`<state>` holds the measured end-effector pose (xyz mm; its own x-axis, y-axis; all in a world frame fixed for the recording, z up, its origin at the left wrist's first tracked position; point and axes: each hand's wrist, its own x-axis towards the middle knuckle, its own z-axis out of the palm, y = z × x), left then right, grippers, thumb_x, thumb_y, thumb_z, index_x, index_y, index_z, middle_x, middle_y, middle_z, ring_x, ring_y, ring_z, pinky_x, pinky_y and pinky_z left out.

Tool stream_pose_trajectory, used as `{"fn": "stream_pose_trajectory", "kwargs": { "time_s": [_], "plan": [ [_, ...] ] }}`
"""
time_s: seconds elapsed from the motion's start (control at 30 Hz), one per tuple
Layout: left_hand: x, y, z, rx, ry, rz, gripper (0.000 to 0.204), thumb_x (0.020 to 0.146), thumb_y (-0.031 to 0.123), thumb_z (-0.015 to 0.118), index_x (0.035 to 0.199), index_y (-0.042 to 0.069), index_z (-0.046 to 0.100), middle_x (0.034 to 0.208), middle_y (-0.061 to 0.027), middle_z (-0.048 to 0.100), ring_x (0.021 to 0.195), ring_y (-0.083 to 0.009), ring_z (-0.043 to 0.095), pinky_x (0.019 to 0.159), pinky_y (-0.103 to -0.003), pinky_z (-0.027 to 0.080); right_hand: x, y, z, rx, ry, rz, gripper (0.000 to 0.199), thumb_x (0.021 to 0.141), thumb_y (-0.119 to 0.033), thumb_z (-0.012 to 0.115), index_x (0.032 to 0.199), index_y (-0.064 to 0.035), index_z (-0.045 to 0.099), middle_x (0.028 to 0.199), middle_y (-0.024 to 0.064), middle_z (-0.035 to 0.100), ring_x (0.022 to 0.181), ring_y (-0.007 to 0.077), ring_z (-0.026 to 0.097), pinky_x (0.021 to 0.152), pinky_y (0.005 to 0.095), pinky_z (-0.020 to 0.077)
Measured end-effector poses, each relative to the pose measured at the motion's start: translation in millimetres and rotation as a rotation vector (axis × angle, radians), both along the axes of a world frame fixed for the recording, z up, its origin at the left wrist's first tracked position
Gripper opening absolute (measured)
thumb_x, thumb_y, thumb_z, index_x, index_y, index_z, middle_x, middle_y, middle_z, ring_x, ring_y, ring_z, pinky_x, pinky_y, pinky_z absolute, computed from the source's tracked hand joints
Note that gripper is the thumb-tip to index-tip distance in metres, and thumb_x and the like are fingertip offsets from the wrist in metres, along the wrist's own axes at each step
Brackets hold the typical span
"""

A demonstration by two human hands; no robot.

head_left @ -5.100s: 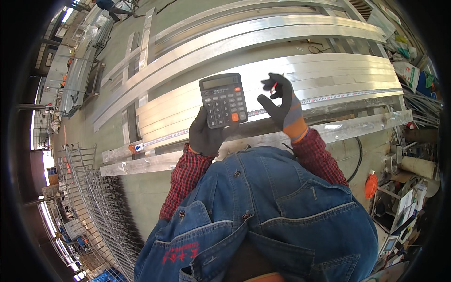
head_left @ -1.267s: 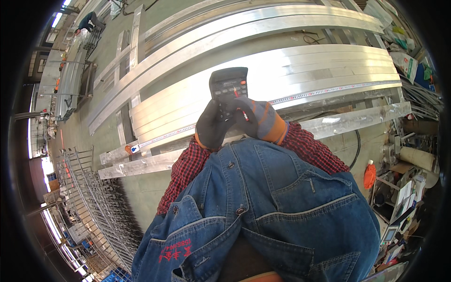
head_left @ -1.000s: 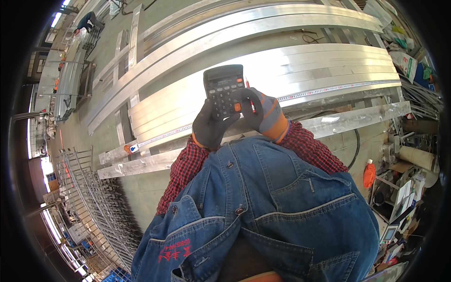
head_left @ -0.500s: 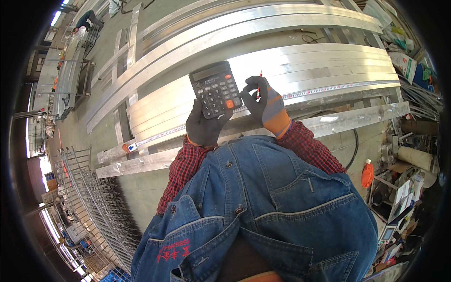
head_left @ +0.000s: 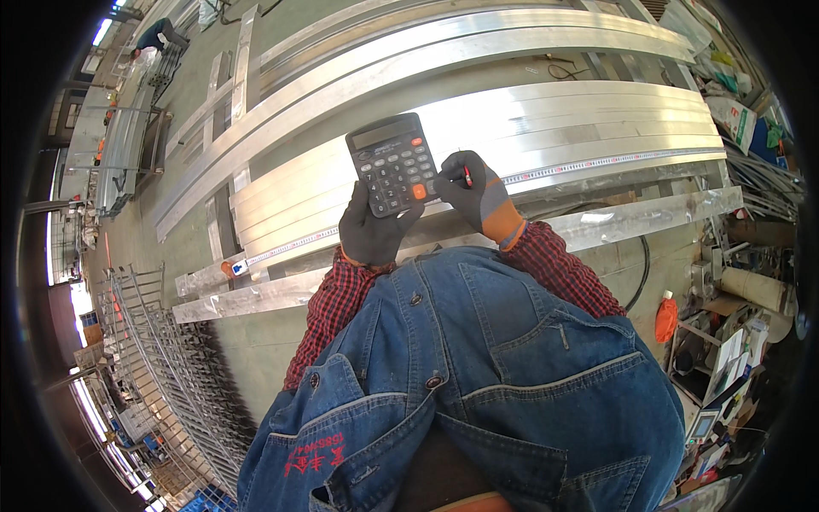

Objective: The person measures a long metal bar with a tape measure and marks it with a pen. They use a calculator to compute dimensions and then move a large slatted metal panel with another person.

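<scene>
A black calculator (head_left: 394,173) with grey and orange keys rests in my left hand (head_left: 368,232), its display at the far end. The gloved thumb and fingers grip the near end. My right hand (head_left: 467,194), in a black and orange glove, is closed on a slim red pen (head_left: 467,177), mostly hidden by the fingers. Its fingertips meet the calculator's right edge beside the orange key; whether a key is pressed I cannot tell. Under both hands, a pulled-out tape measure (head_left: 294,246) runs along silvery metal profiles (head_left: 597,128) laid side by side.
The tape's case (head_left: 235,268) sits at the profiles' left end. A separate long metal bar (head_left: 665,212) lies nearer me. Metal racks (head_left: 162,341) stand at left, and cluttered shelving (head_left: 712,367) at right with an orange bag (head_left: 666,317). Far left, another person (head_left: 158,36) bends over.
My right hand has moved slightly left and down, its fingertips now against the calculator's edge. The pen has tipped and shows less. The calculator has shifted a little right.
</scene>
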<state>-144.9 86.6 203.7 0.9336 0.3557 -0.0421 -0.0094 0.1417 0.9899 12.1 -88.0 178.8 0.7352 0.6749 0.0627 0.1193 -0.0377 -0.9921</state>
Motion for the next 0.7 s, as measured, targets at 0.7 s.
{"fn": "stream_pose_trajectory", "kwargs": {
  "time_s": [0.7],
  "plan": [
    [1.8, 0.9, -2.4, -0.187, -0.035, 0.01, 0.058, 0.12, 0.048, 0.037, 0.164, 0.012, 0.043, 0.164, -0.0152, 0.053, 0.148, -0.0341, 0.056, 0.115, -0.055, 0.053, 5.2, -0.9, -0.5, 0.052, 0.323, 0.075, 0.037, 0.098, -0.02, 0.081, 0.125, -0.0033, 0.062, 0.107, 0.0083, 0.07, 0.091, 0.0158, 0.07, 0.079, 0.032, 0.0605]
  ]
}}
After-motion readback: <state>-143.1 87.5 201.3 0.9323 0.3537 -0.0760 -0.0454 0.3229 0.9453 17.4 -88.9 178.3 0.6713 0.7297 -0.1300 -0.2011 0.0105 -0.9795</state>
